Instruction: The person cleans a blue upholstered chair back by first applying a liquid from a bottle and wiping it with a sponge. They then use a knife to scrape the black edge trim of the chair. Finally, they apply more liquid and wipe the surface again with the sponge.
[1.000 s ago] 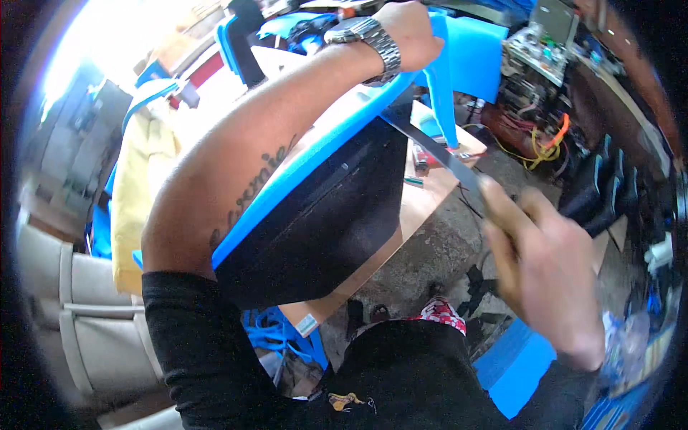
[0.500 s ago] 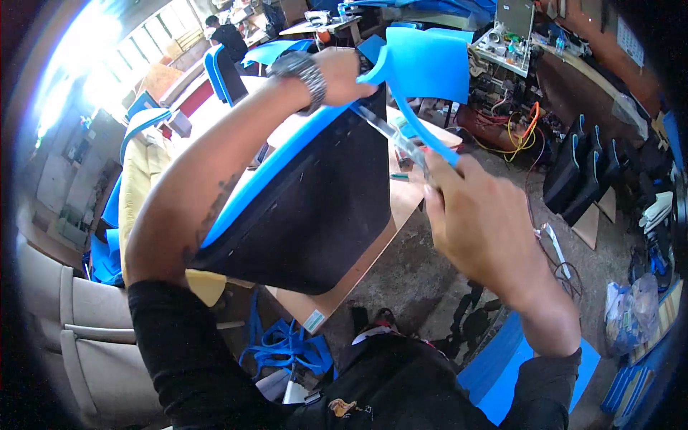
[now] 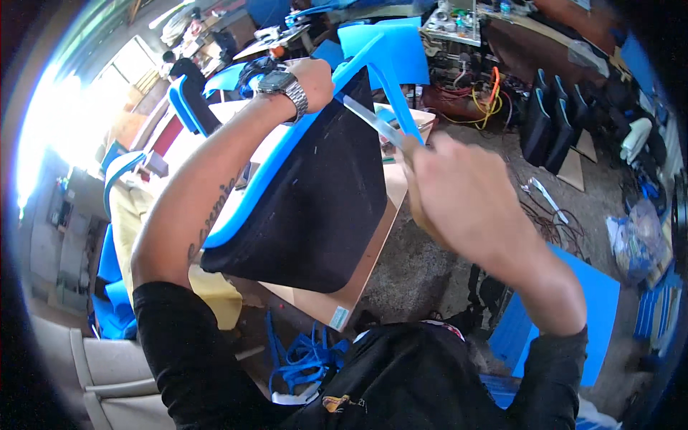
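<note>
A black panel with blue foam along its upper left edge stands tilted in front of me. My left hand is closed on the blue foam at the panel's far corner; its fingertips are partly hidden. My right hand, slightly blurred, grips a knife by its handle, which the fingers mostly cover. The blade's tip touches or nearly touches the foam beside my left hand. From that corner a cut strip of blue foam hangs down toward my right hand, behind the blade.
Under the panel is a light wooden board. Blue scraps lie on the floor below it. Several black padded panels stand at the right. Beige chairs are at the lower left, and a blue sheet lies at the lower right.
My right hand and the knife have moved slightly down relative to the panel. The loose foam strip now hangs straighter and looks longer. The whole view has shifted, while my left hand keeps its hold.
</note>
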`<act>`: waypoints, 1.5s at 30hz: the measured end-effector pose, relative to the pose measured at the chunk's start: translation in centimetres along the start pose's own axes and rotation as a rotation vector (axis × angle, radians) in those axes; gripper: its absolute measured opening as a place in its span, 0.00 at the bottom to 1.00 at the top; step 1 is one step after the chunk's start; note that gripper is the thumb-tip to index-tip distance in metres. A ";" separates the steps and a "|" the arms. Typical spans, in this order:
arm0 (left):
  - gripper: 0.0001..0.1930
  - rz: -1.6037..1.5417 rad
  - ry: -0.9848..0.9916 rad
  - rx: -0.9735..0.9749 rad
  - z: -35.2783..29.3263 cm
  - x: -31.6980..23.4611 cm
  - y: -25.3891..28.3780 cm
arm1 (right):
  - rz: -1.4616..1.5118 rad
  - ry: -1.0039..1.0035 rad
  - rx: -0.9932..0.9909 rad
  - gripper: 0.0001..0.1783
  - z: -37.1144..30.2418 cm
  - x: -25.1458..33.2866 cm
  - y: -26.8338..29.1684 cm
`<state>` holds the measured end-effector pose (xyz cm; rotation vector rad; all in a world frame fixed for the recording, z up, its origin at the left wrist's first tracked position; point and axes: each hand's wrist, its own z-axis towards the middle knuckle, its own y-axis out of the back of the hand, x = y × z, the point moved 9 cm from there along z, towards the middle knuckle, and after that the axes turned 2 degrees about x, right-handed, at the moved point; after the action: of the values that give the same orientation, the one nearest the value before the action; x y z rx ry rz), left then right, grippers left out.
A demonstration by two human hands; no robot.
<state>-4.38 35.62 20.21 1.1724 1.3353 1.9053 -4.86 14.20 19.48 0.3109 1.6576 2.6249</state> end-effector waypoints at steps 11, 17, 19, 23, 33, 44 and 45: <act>0.19 -0.054 -0.274 -0.101 0.4 -0.5 0.0 | -0.094 -0.133 -0.058 0.11 -0.5 6.3 -1.1; 0.19 -0.104 -0.339 -0.196 0.2 -0.8 1.1 | -0.123 -0.261 -0.043 0.09 0.5 9.1 -2.2; 0.20 -0.157 -0.364 -0.229 0.5 -2.4 2.0 | -0.114 -0.287 -0.060 0.09 1.9 8.1 -2.8; 0.21 -0.068 -0.393 -0.310 -0.4 -0.7 2.5 | -0.092 -0.304 -0.060 0.15 -4.0 13.3 -1.1; 0.22 -0.239 -0.296 -0.423 -2.2 -0.5 6.8 | -0.122 -0.215 -0.096 0.08 -3.1 15.1 -0.8; 0.28 -0.171 -0.224 -0.008 -15.5 -0.4 4.1 | -0.125 -0.284 0.014 0.18 -10.7 17.9 1.7; 0.26 -0.152 -0.224 -0.058 -18.2 0.7 3.4 | -0.109 -0.283 -0.020 0.17 -10.6 18.2 1.8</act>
<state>-20.39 26.43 21.15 1.1816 1.2047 1.6423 -24.47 6.25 19.59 0.5460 1.5112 2.3858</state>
